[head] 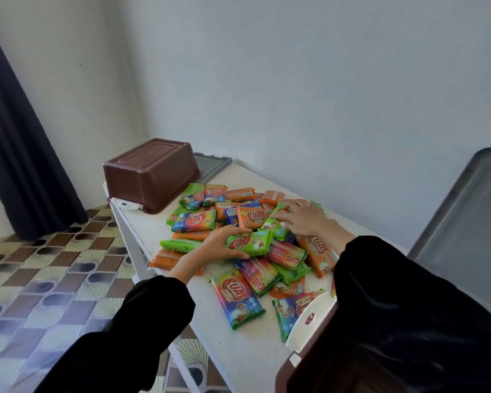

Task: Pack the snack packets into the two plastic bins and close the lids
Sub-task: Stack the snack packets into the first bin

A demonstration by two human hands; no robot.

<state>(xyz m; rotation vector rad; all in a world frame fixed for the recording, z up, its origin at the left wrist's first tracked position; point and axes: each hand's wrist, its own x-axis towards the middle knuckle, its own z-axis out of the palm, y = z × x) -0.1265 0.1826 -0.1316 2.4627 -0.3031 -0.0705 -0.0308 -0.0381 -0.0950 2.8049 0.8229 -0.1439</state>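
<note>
A heap of snack packets (pixel 238 219), green, orange and rainbow-coloured, covers the middle of the white table (pixel 233 353). My left hand (pixel 219 245) grips a green packet (pixel 251 242) at the heap's near left side. Farther right, my right hand (pixel 301 219) lies fingers spread on another green packet (pixel 274 224) on top of the heap. One brown plastic bin (pixel 150 171) stands upside down at the table's far left corner. A second brown bin (pixel 301 373) with a white latch sits at the near right, mostly hidden by my black sleeve.
A grey lid (pixel 210 165) lies flat behind the upturned bin. Another grey lid (pixel 465 225) leans upright at the right edge. A dark curtain (pixel 17 154) hangs at left over a patterned tiled floor (pixel 54 279). The wall runs close behind the table.
</note>
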